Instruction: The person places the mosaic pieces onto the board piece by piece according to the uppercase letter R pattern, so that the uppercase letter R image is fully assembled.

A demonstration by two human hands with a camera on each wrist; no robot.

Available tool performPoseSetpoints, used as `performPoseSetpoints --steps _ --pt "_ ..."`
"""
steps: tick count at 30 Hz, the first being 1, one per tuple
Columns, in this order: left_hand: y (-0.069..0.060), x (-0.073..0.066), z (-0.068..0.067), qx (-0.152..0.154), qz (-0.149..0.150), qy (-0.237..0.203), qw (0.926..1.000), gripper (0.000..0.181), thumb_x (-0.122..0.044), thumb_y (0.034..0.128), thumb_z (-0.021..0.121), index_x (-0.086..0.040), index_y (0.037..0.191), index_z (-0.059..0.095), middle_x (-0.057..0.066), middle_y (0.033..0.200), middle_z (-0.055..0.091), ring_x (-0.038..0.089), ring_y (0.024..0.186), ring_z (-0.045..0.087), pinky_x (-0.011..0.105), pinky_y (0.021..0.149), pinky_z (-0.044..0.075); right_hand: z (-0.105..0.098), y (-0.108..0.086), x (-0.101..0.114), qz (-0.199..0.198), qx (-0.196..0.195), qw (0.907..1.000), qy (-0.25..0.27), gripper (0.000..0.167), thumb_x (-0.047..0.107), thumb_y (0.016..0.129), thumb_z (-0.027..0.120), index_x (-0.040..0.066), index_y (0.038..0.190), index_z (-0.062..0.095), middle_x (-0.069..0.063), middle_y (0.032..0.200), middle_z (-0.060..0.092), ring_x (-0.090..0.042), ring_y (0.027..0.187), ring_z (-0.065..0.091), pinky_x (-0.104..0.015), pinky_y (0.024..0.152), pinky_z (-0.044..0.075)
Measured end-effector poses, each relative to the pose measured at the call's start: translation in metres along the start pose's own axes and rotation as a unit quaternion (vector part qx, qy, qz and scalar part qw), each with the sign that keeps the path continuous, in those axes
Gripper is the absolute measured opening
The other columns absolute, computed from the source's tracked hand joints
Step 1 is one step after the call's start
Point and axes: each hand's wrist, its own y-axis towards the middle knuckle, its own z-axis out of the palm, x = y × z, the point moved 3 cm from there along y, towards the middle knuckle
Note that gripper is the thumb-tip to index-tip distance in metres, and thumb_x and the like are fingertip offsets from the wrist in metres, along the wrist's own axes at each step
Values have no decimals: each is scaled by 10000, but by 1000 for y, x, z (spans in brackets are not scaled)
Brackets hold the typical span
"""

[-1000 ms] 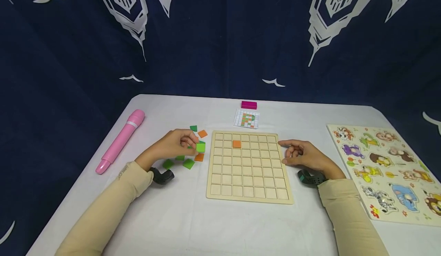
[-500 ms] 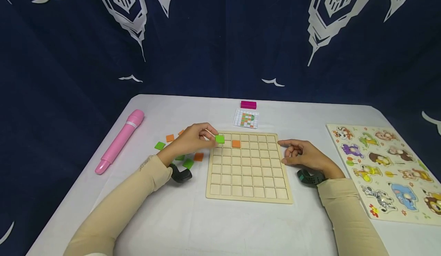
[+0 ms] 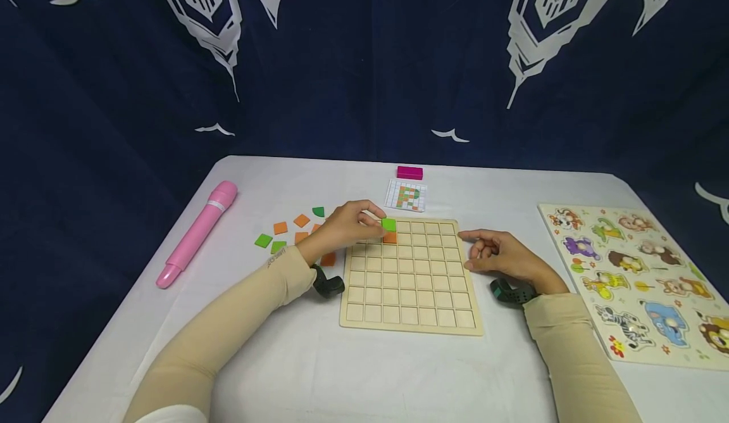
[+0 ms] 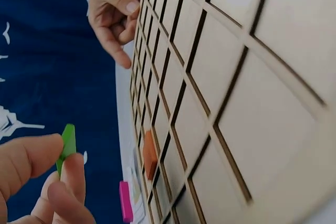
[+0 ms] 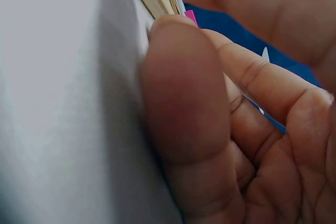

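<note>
My left hand (image 3: 350,225) pinches a light green square tile (image 3: 389,224) between thumb and fingers, above the top rows of a wooden grid board (image 3: 410,330). In the left wrist view the green tile (image 4: 69,142) is held on edge, apart from the board. One orange square tile (image 3: 390,239) lies in a cell of the board, just below the green one. My right hand (image 3: 504,255) rests at the board's right edge, with index fingertip and thumb against it and the other fingers bent. It holds nothing.
Loose orange tiles (image 3: 280,227) and green tiles (image 3: 263,240) lie left of the board, some hidden by the left arm. Behind it are a printed pattern card (image 3: 405,195) and a magenta block (image 3: 410,173). A pink tube-like object (image 3: 196,236) lies left, an animal puzzle (image 3: 621,277) right.
My left hand has carried the green tile rightward from the loose pile to above the board near the orange tile. My right hand has stayed at the board's edge.
</note>
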Motion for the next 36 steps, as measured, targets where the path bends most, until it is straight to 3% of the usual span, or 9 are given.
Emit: performPoseSetpoints --steps 6,16,26,36 --pt "9 -4 12 -22 -199 54 9998 357 -233 944 842 -117 1262 730 57 1098 788 217 1002 700 314 825 531 0 1 0 -15 14 10000 24 601 -113 904 777 -229 1428 507 -24 895 671 -93 713 522 -225 638 459" --pt "20 -9 25 105 -341 635 9973 351 -285 946 840 -152 1259 752 33 1174 801 225 1092 712 399 951 519 0 1 1 121 -6 9999 -38 612 -94 905 787 -215 1438 513 -22 899 666 -93 715 521 -228 644 460" --pt "27 -12 32 23 -655 1397 9880 290 -309 926 858 -218 1192 787 -64 1066 806 133 944 686 336 771 473 0 0 0 143 -3 9999 -23 616 -90 902 790 -215 1437 512 -20 896 666 -86 718 521 -223 647 458" --pt "32 -13 36 133 -764 1832 9800 265 -284 900 889 -233 1144 799 -103 1017 795 110 887 675 343 771 460 0 0 0 133 -17 9999 -29 611 -82 905 795 -205 1439 523 -21 896 668 -95 717 523 -228 645 461"
